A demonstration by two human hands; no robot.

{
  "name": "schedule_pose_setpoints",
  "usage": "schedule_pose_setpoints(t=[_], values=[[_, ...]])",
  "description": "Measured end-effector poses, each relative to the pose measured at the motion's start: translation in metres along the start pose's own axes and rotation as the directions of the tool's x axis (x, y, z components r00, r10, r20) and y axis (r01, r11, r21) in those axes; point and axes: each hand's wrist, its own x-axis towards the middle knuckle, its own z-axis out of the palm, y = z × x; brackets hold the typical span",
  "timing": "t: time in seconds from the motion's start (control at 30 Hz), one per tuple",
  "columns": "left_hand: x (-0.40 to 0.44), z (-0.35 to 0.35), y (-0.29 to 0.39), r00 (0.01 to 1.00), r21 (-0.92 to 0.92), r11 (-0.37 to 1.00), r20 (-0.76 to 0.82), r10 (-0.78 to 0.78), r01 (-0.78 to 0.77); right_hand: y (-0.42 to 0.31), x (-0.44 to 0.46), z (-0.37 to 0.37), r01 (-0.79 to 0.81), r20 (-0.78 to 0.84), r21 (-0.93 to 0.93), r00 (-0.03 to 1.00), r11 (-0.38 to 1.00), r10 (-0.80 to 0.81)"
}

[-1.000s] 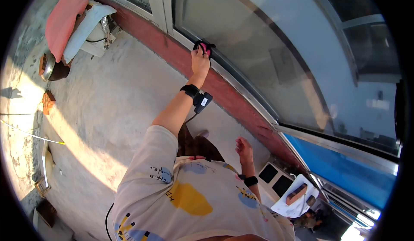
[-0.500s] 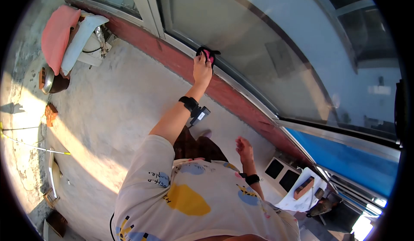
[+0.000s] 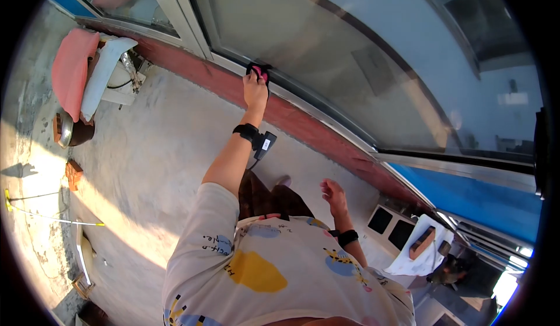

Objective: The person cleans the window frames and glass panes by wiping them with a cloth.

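Observation:
My left hand (image 3: pixel 255 90) is closed on a bunched black and pink cloth (image 3: pixel 261 74). It presses the cloth against the silver window frame (image 3: pixel 291 88), at the lower edge of the large glass pane (image 3: pixel 326 57). A black strap with a small box-like device (image 3: pixel 265 143) sits on my left wrist. Lower down, in front of my body, my right hand (image 3: pixel 333 196) hangs with loosely curled fingers. Nothing shows in it, and it touches nothing. Another black band (image 3: pixel 348 237) circles my right wrist.
A red-painted wall base (image 3: pixel 315 124) runs below the window. Left stand things draped with pink cloth (image 3: pixel 73 72), a metal pot (image 3: pixel 67 130) and bricks (image 3: pixel 74 174). A yellow-ended pole (image 3: pixel 58 217) lies on the concrete floor. Cinder blocks (image 3: pixel 388 224) and a brick on white sheeting (image 3: pixel 423 243) are at right.
In the view, my left hand and the cloth have shifted left along the window frame. My right hand stays low with its fingers loosely curled. The view has turned slightly.

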Motion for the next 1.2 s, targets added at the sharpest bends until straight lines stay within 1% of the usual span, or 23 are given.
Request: schedule_pose_setpoints(t=[0.03,0.1,0.13,0.2,0.23,0.3,0.33,0.4,0.47,0.53,0.6,0.7,0.77,0.8,0.83,0.87,0.93,0.97,1.0,1.07,1.1,1.17,1.2], values=[[-0.009,0.008,-0.002,1.0,0.008,1.0,0.015,0.011,-0.011,0.004,-0.002,0.0,-0.002,-0.009,0.018,1.0,1.0,0.002],[-0.03,0.026,-0.002,0.991,0.005,0.991,0.005,0.135,-0.135,0.009,-0.002,-0.001,-0.044,-0.037,0.036,0.998,0.998,0.045],[-0.031,0.028,-0.002,0.993,-0.025,0.993,0.028,0.113,-0.112,0.012,-0.004,-0.001,-0.049,-0.04,0.047,0.998,0.998,0.051],[-0.014,0.024,-0.01,0.996,0.027,0.996,-0.006,0.085,-0.085,0.013,-0.006,-0.005,-0.047,0.012,0.036,0.999,0.998,0.046],[0.001,0.014,-0.013,0.996,0.033,0.996,-0.002,0.085,-0.085,0.012,-0.008,-0.006,-0.052,0.012,0.041,0.999,0.998,0.051],[0.039,-0.012,-0.014,0.997,0.025,1.0,-0.075,-0.006,0.008,0.008,-0.009,-0.01,-0.017,-0.06,0.03,0.998,0.999,0.019],[0.048,-0.019,-0.01,0.991,-0.065,0.998,-0.135,-0.014,0.005,0.01,-0.009,-0.014,-0.016,-0.066,0.043,0.998,0.999,0.019],[0.042,-0.021,-0.001,0.992,-0.005,0.999,-0.121,-0.039,0.039,0.019,-0.011,-0.024,0.002,-0.103,0.076,0.995,0.997,0.006],[0.015,0.008,-0.009,0.995,0.001,0.999,-0.085,0.05,-0.05,0.032,-0.008,-0.03,-0.021,-0.101,0.104,0.994,0.994,0.032],[-0.038,0.041,0.006,0.999,0.029,0.998,0.002,0.049,-0.049,0.038,-0.011,-0.028,-0.057,-0.096,0.119,0.993,0.991,0.068],[-0.07,0.062,0.015,0.996,-0.034,0.998,0.065,0.061,-0.059,0.034,-0.014,-0.027,-0.074,-0.067,0.126,0.994,0.989,0.083],[-0.056,0.05,0.013,0.996,-0.001,0.999,0.071,0.052,-0.052,0.024,-0.006,-0.028,-0.043,-0.076,0.073,0.996,0.996,0.049],[-0.009,0.029,-0.01,0.996,0.073,0.995,-0.046,0.071,-0.067,0.017,-0.005,-0.027,-0.023,-0.075,0.093,0.997,0.995,0.03],[0.016,0.013,-0.016,0.995,0.044,0.998,-0.08,0.057,-0.054,0.016,-0.005,-0.029,-0.001,-0.081,0.108,0.997,0.994,0.009],[0.034,-0.003,-0.013,0.995,0.053,0.999,-0.096,0.02,-0.015,0.018,-0.005,-0.031,0.005,-0.083,0.12,0.997,0.993,0.005],[0.027,-0.003,-0.008,0.996,0.062,0.998,-0.08,0.025,-0.02,0.025,-0.008,-0.034,-0.003,-0.091,0.134,0.996,0.991,0.015],[0.013,-0.006,-0.003,0.985,0.164,0.976,-0.078,0.156,-0.141,0.033,-0.003,-0.034,-0.037,-0.087,0.154,0.995,0.987,0.051],[-0.002,0.006,-0.007,0.984,0.151,0.974,-0.037,0.174,-0.166,0.036,-0.003,-0.034,-0.042,-0.081,0.154,0.995,0.987,0.055],[-0.021,0.011,0.003,0.984,0.145,0.974,-0.014,0.178,-0.174,0.039,-0.005,-0.033,-0.075,-0.08,0.145,0.993,0.987,0.087],[-0.018,0.017,-0.005,0.975,0.139,0.968,-0.036,0.217,-0.21,0.038,-0.004,-0.031,-0.103,-0.079,0.136,0.99,0.985,0.114],[-0.011,0.011,-0.006,0.976,0.141,0.968,-0.038,0.214,-0.207,0.032,-0.004,-0.03,-0.085,-0.073,0.112,0.993,0.99,0.094],[0.005,-0.003,-0.004,0.996,0.126,0.988,-0.003,0.088,-0.087,0.027,-0.001,-0.032,-0.064,-0.067,0.089,0.995,0.994,0.07],[0.002,0.0,-0.005,0.996,0.123,0.988,0.002,0.092,-0.092,0.026,0.001,-0.034,-0.031,-0.085,0.101,0.996,0.994,0.04]])
